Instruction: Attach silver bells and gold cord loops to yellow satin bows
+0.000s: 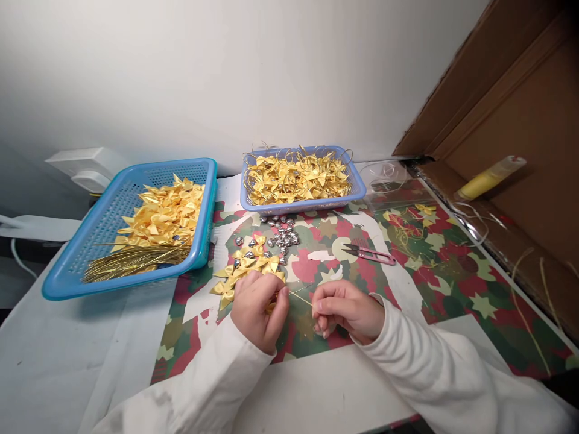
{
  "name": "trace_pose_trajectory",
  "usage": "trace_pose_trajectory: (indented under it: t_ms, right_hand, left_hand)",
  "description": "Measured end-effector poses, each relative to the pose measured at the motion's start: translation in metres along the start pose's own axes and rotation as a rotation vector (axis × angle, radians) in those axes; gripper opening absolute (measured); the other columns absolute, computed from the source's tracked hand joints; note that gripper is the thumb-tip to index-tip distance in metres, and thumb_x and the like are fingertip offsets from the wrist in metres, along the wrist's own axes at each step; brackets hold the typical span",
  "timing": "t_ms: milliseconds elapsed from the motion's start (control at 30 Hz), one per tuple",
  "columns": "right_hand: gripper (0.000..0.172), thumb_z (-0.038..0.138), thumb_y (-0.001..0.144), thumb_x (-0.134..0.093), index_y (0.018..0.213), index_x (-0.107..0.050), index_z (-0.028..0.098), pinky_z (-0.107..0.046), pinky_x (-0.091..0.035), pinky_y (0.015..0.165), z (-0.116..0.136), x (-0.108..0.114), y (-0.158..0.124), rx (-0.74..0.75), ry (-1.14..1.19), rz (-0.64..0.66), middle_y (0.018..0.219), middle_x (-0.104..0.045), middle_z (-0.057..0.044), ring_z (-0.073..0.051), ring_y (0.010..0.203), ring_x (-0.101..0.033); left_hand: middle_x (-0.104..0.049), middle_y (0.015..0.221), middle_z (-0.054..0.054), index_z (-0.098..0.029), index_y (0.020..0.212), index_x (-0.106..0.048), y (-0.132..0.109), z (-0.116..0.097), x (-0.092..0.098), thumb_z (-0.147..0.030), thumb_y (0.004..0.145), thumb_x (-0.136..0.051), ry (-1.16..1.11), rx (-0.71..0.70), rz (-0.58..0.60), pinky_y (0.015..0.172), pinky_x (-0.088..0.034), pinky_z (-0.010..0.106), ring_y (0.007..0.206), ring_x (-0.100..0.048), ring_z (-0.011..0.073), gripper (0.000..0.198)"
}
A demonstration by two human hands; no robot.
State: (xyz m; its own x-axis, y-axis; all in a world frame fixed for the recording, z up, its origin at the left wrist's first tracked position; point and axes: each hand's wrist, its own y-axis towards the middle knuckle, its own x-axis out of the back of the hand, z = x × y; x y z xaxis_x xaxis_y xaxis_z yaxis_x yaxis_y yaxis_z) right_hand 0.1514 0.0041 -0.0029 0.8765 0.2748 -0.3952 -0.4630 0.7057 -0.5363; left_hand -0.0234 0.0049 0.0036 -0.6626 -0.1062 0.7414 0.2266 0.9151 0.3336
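A thin gold cord (301, 298) stretches between my two hands. My left hand (259, 308) is closed with thumb and fingers pressed together at the cord's left end; a bit of gold shows under its fingers, but its shape is hidden. Thumb and forefinger of my right hand (347, 310) pinch the other end. Just beyond my left hand lies a small heap of gold ribbon bows (228, 286). Silver jingle bells (287, 238) are scattered behind that heap, some among the bows.
On the left, a blue basket (90, 232) contains gold bows and a bundle of gold wire ties (136, 264). Another basket (298, 208) at the back is full of bows with looped ties. Pink thread snips (373, 255) lie right of the bells. Cord scraps (404, 232) lie farther right.
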Motion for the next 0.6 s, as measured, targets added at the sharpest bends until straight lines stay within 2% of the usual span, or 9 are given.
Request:
trace_pose_trajectory:
  t_ms: [100,167,267,333,467,600]
  right_hand:
    - [0.017,0.03,0.065,-0.062,0.058,-0.058,0.015,-0.024,-0.042,0.046,0.005,0.003,-0.005,0.18,-0.203,-0.074,0.048,-0.055,0.001,-0.009,0.044,-0.05]
    - [0.013,0.023,0.07,-0.059,0.06,-0.058,0.016,-0.023,-0.04,0.048,0.009,0.005,-0.011,0.381,-0.467,-0.149,0.053,-0.056,0.0,-0.01,0.048,-0.049]
    - [0.014,0.014,0.074,-0.053,0.061,-0.056,0.017,-0.023,-0.037,0.049,0.016,0.008,-0.018,0.701,-0.89,-0.22,0.057,-0.056,0.0,-0.01,0.051,-0.047]
    - [0.016,0.012,0.075,-0.049,0.061,-0.055,0.018,-0.023,-0.036,0.05,0.019,0.011,-0.02,0.875,-1.054,-0.245,0.054,-0.052,0.001,-0.01,0.05,-0.044]
    - [0.016,0.011,0.077,-0.046,0.064,-0.053,0.017,-0.023,-0.034,0.05,0.022,0.015,-0.02,1.03,-1.158,-0.287,0.053,-0.048,0.002,-0.01,0.048,-0.041]
    - [0.017,0.01,0.082,-0.044,0.071,-0.056,0.017,-0.026,-0.038,0.055,0.025,0.018,-0.02,1.114,-1.175,-0.251,0.058,-0.056,-0.001,-0.013,0.055,-0.047]
  left_hand:
    - [-0.043,0.053,-0.001,-0.021,0.06,-0.044,0.0,0.001,0.0,-0.02,0.084,-0.04,0.004,-0.013,0.021,0.061,-0.031,0.033,0.057,-0.041,0.0167,0.024]
    - [-0.044,0.053,-0.001,-0.021,0.06,-0.044,-0.001,0.001,0.0,-0.02,0.083,-0.04,-0.006,-0.03,0.038,0.061,-0.031,0.033,0.057,-0.041,0.0165,0.024]
    - [-0.044,0.053,-0.001,-0.02,0.06,-0.043,-0.003,0.0,0.0,-0.018,0.082,-0.041,-0.023,-0.054,0.048,0.061,-0.03,0.032,0.058,-0.041,0.0158,0.023]
    - [-0.043,0.052,-0.001,-0.019,0.059,-0.042,-0.003,-0.001,0.0,-0.017,0.082,-0.041,-0.034,-0.064,0.053,0.061,-0.029,0.032,0.057,-0.04,0.015,0.023]
    - [-0.04,0.052,-0.002,-0.019,0.059,-0.04,-0.001,-0.003,0.005,-0.015,0.082,-0.04,-0.085,-0.08,0.092,0.059,-0.03,0.03,0.056,-0.038,0.0138,0.024]
    - [-0.046,0.055,0.0,-0.019,0.061,-0.047,0.001,-0.006,0.011,-0.02,0.083,-0.04,-0.274,-0.142,0.253,0.06,-0.034,0.03,0.058,-0.041,0.0149,0.023]
